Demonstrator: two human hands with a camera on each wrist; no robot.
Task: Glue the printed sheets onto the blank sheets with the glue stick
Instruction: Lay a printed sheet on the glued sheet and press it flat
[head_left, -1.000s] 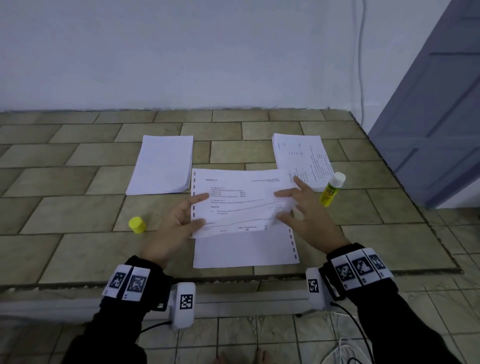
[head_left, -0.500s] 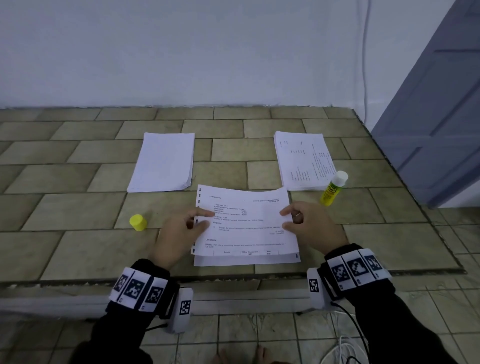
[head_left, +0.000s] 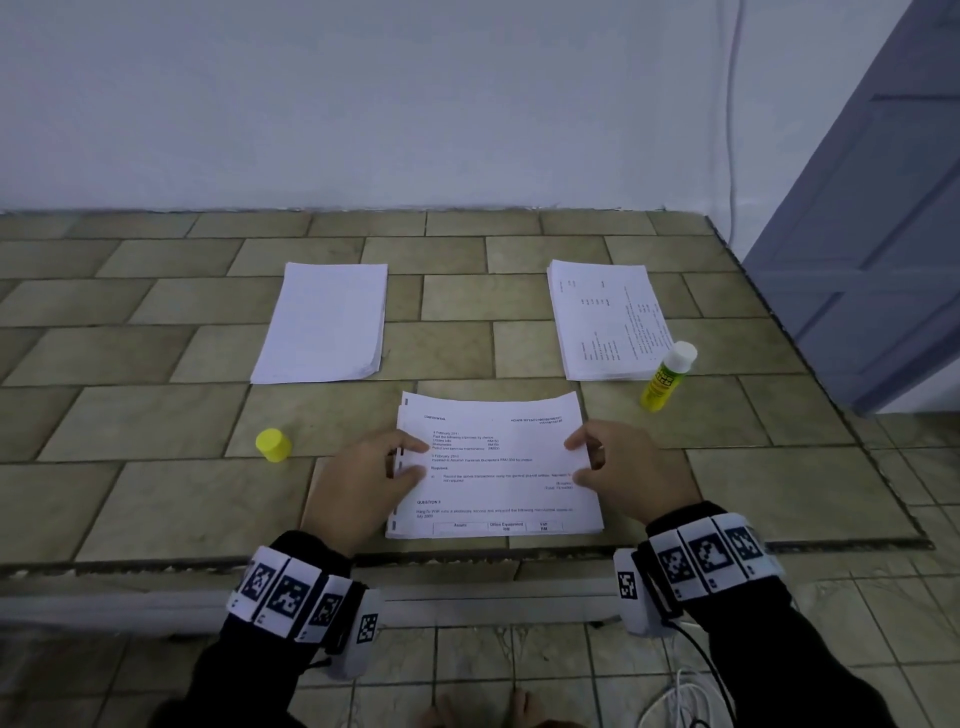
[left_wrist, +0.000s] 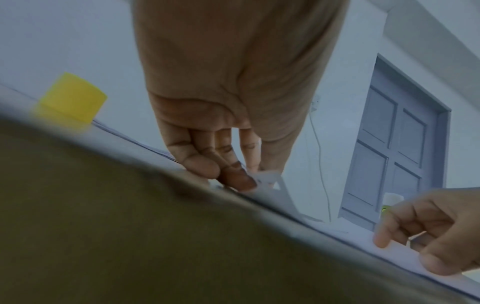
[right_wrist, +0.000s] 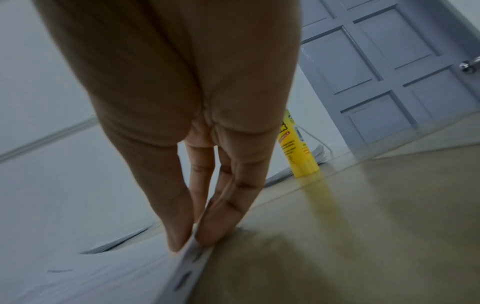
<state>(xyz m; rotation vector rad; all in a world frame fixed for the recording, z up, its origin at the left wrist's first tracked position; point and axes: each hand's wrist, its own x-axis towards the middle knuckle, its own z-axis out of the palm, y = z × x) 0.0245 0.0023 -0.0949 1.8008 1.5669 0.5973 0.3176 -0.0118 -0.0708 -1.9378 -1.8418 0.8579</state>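
Printed sheet (head_left: 498, 467) pinched at both side edges by 2 hands

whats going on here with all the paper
A person is laying a printed sheet onto a blank one near the front edge of a tiled surface. The left hand and right hand each pinch a side edge. The uncapped glue stick stands upright beside the printed stack; its yellow cap sits apart on the left.

Blank sheet (head_left: 498, 532) mostly hidden under printed sheet (head_left: 498, 467).
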